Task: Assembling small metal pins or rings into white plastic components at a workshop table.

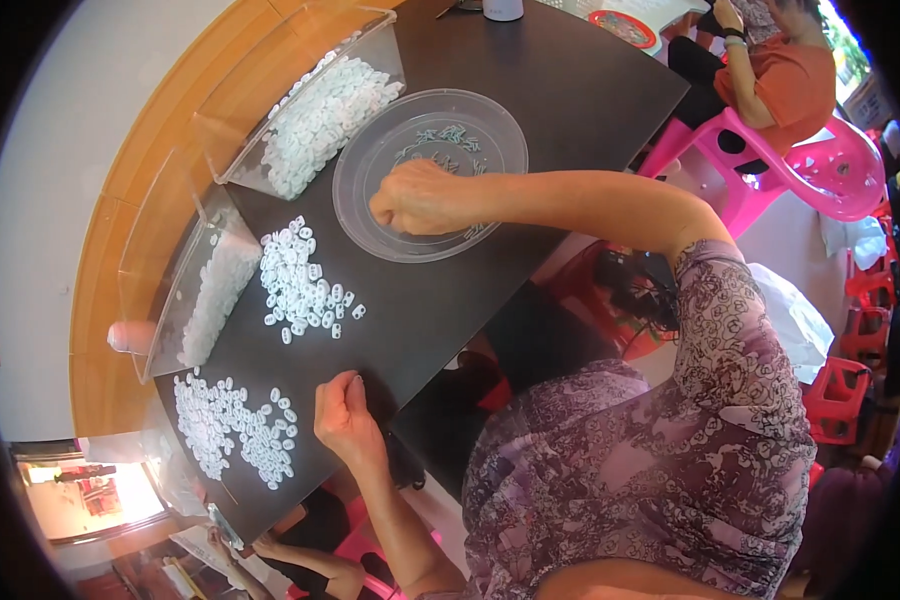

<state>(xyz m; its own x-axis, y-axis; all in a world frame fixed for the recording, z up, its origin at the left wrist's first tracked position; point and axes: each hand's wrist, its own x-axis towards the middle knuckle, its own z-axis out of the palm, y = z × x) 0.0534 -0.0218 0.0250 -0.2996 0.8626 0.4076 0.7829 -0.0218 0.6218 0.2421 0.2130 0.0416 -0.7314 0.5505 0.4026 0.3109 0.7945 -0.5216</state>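
My right hand (425,196) is over a round clear plastic tray (518,150), its fingers curled together in a pinch. Whatever those fingers hold is hidden. Small grey screw-like pieces (448,135) lie scattered in the tray. My left hand (348,418) is held near the table's near edge, thumb and fingers pressed together. I cannot make out anything between them. Closest to it are two loose piles of small white oval plastic pieces with dark holes, one middle pile (295,280) and one left pile (232,425).
Two clear bins, a far bin (235,130) and a near bin (165,335), hold more white pieces along the dark table (420,310). A white cylinder (503,10) stands at the far edge. At right, a person in orange (785,80) sits by pink chairs (830,175). Another person's arm (310,562) shows below.
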